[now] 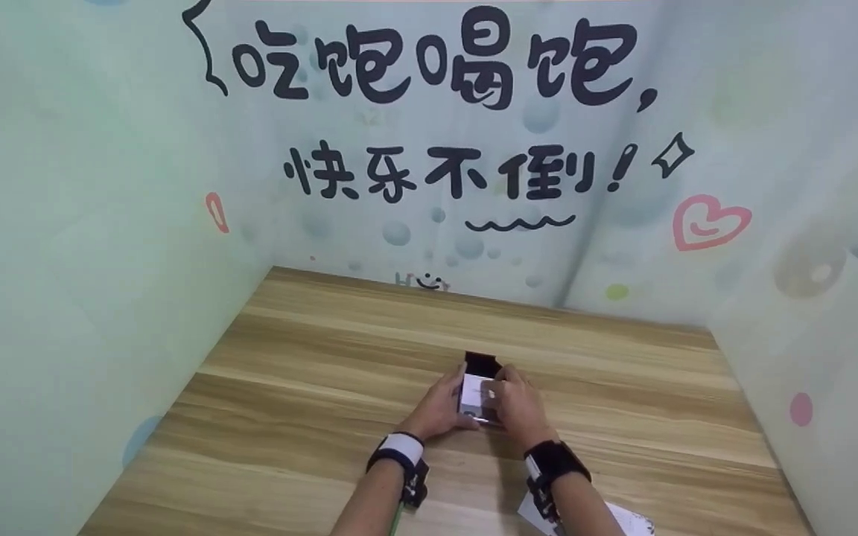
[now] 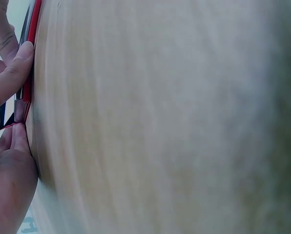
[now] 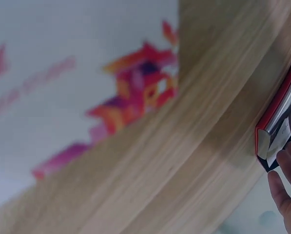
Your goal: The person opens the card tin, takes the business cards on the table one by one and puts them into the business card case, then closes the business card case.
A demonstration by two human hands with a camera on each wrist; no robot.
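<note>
A flat case (image 1: 482,363) lies open on the table, its black flap raised on the far side. Its outside is red and a silver-coloured edge (image 3: 279,109) runs along the near side. Inside sits a white card (image 1: 477,388). My left hand (image 1: 440,406) grips the case, fingers along its left side and thumb across the near edge. My right hand (image 1: 522,406) reaches over the right side, fingers bent, with thumb and fingertips at the card. Part of the card is hidden under the right hand.
A white printed sheet or box (image 1: 634,519) with a colourful graphic lies under my right forearm. A thin green edge (image 1: 397,519) shows beside the left forearm. Printed wall panels (image 1: 369,246) enclose the wooden table (image 1: 310,372) at the back and both sides.
</note>
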